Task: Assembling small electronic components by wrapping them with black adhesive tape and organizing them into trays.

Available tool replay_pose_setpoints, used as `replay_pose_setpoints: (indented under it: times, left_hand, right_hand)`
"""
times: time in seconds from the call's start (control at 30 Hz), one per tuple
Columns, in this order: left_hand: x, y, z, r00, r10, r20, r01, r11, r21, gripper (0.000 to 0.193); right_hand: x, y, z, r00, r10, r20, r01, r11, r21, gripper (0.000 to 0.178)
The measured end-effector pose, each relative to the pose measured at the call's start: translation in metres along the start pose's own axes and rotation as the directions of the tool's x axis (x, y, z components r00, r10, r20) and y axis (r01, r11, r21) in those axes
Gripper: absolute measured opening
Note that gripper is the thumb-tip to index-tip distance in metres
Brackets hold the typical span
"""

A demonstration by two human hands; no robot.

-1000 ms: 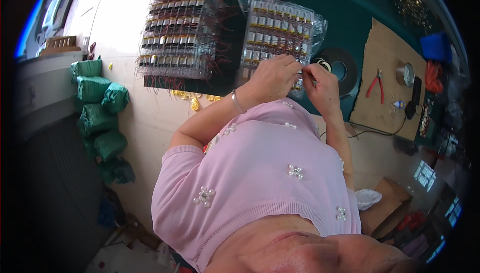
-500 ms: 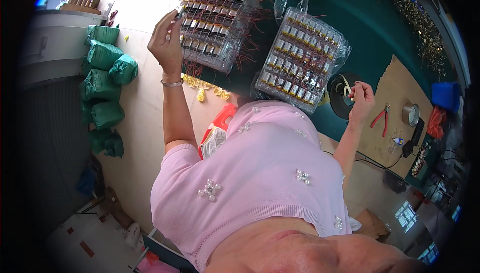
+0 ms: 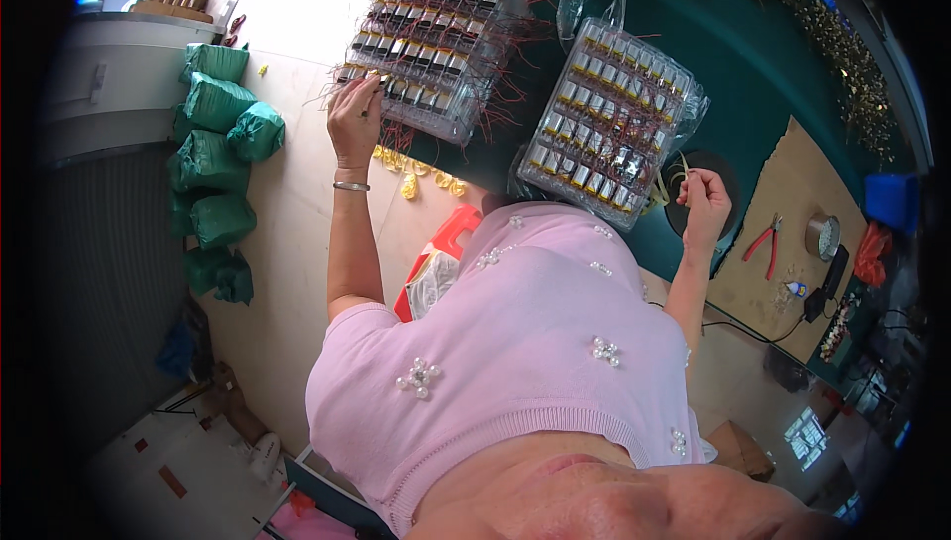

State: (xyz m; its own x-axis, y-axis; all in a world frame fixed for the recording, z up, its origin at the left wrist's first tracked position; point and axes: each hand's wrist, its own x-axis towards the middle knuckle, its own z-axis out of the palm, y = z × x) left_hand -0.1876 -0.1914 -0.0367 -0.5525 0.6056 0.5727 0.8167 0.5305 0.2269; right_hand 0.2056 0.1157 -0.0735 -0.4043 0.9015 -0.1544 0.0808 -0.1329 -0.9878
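My left hand (image 3: 355,122) is at the lower left corner of the left clear plastic tray (image 3: 451,134), fingers closed around a small battery (image 3: 380,77) whose body they mostly hide. Rows of small silver batteries with dark ends and thin red wires fill that tray. Beside it, a second clear tray (image 3: 560,193) holds silver batteries with yellow ends. My right hand (image 3: 706,208) pinches a narrow pale-yellow strip of tape (image 3: 684,165), to the right of this second tray. A dark round reel (image 3: 728,181) lies partly behind that hand.
On the green-topped table, a brown board (image 3: 778,183) carries red-handled pliers (image 3: 761,248), a tape roll (image 3: 821,237) and a small bottle (image 3: 795,288). A blue bin (image 3: 891,197) stands at the right edge. Green wrapped bundles (image 3: 219,102) are stacked on the floor at left.
My left hand has come down and toward the left tray's lower corner with the battery. My right hand has shifted slightly left and down; the tape strip now loops by the second tray.
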Motion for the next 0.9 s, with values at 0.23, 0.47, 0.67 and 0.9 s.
replay_pose_setpoints:
  times: [0.23,0.47,0.67,0.9]
  left_hand:
    - [0.008,-0.005,-0.011,0.987,0.079,0.138,-0.087,0.995,0.053,0.017]
    - [0.001,-0.015,-0.011,0.980,-0.125,0.154,0.153,0.971,-0.184,0.016]
    - [0.005,-0.009,-0.003,0.983,-0.151,0.100,0.160,0.983,-0.087,0.018]
    - [0.011,-0.007,-0.013,0.968,-0.188,0.167,0.213,0.966,-0.147,0.020]
  right_hand:
    - [-0.003,-0.002,0.001,1.000,0.009,0.028,-0.009,1.000,-0.006,0.009]
    - [-0.006,-0.005,0.002,0.999,0.025,0.034,-0.026,1.000,0.004,0.009]
    - [-0.008,-0.007,0.005,0.998,0.045,0.047,-0.046,0.999,0.019,0.009]
    - [-0.010,-0.008,0.007,0.998,0.039,0.049,-0.040,0.999,0.011,0.009]
